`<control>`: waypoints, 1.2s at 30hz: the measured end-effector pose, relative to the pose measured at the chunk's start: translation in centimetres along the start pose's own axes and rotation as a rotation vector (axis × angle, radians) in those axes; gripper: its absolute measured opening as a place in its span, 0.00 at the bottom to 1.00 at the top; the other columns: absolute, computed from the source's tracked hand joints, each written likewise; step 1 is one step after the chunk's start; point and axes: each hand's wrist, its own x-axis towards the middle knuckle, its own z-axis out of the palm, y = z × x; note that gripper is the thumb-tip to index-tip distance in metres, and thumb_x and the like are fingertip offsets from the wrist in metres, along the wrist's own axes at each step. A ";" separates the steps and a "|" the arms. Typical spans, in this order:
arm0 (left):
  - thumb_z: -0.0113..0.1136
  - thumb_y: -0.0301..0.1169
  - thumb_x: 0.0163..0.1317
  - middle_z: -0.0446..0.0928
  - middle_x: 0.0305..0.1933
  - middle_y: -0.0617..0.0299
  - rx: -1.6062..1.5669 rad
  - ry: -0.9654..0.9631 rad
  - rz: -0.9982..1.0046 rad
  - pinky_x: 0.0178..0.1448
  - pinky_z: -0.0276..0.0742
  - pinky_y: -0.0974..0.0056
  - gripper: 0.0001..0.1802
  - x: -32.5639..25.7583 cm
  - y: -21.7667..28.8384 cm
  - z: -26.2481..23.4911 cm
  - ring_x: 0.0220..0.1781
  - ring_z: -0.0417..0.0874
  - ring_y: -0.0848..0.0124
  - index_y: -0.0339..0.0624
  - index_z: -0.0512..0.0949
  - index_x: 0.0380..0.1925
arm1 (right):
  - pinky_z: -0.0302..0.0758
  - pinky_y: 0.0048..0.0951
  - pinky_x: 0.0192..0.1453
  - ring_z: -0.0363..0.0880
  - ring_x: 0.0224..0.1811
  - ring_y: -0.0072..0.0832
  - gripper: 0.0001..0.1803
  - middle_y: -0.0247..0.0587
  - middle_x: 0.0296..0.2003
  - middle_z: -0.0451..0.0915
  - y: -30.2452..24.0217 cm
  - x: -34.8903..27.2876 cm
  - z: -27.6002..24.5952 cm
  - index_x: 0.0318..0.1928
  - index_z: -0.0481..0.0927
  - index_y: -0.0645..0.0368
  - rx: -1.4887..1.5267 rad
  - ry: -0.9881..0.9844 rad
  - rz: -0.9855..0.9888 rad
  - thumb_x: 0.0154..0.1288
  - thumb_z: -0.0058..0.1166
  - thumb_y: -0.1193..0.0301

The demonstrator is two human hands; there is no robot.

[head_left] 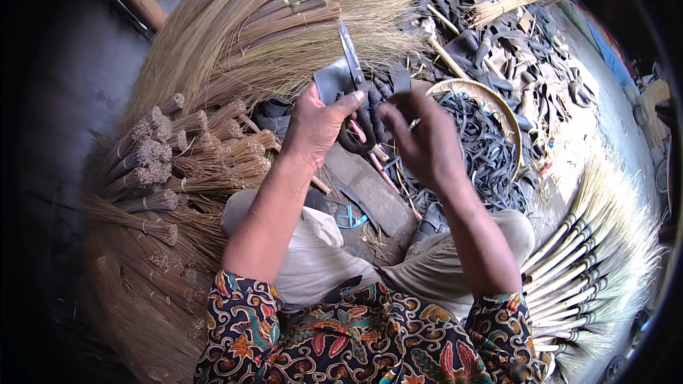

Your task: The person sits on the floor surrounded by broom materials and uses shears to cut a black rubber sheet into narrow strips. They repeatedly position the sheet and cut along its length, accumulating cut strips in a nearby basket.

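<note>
Rubber piece (331,84): dark, thin, probably floppy and light, best held at its lower edge. Pinched by left hand (318,125), just left of scissors (353,78), gripped by right hand (420,139). Beyond scissors, broom bundles (263,28); right, rubber strips (480,149).

The person wears a short-sleeved shirt (370,341) with a dark, nearly black ground, covered in a dense batik-like print of scrolls, leaves and flowers in red, orange, cream, green and teal; it fills the lower middle of the frame. Its sleeves end above the elbows, leaving both forearms bare. The legs are covered by light beige-grey trousers (320,256), creased and loose at the knees, at the centre of the frame. No watch, rings or gloves show on the left hand (316,124) or right hand (423,139)
</note>
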 end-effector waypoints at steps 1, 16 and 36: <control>0.70 0.25 0.64 0.85 0.45 0.63 -0.031 0.020 -0.045 0.46 0.84 0.69 0.19 0.0 -0.8 -0.6 0.39 0.85 0.78 0.38 0.78 0.54 | 0.79 0.47 0.53 0.83 0.50 0.52 0.25 0.60 0.46 0.82 0.6 -0.9 1.6 0.55 0.76 0.68 -0.048 -0.092 0.002 0.68 0.68 0.61; 0.63 0.36 0.72 0.82 0.48 0.56 -0.329 0.332 -0.197 0.49 0.89 0.56 0.22 -2.3 -6.9 -8.5 0.47 0.87 0.63 0.39 0.73 0.61 | 0.75 0.30 0.60 0.78 0.51 0.24 0.28 0.42 0.49 0.82 7.6 -2.8 9.8 0.63 0.74 0.69 0.319 -0.401 0.390 0.68 0.68 0.69; 0.68 0.23 0.66 0.81 0.48 0.59 -0.140 0.303 -0.154 0.45 0.89 0.63 0.27 -3.0 -5.7 -9.2 0.43 0.86 0.71 0.39 0.70 0.64 | 0.78 0.48 0.40 0.84 0.36 0.54 0.48 0.56 0.33 0.81 5.0 -5.0 9.1 0.49 0.76 0.66 -0.071 -0.542 0.186 0.47 0.76 0.35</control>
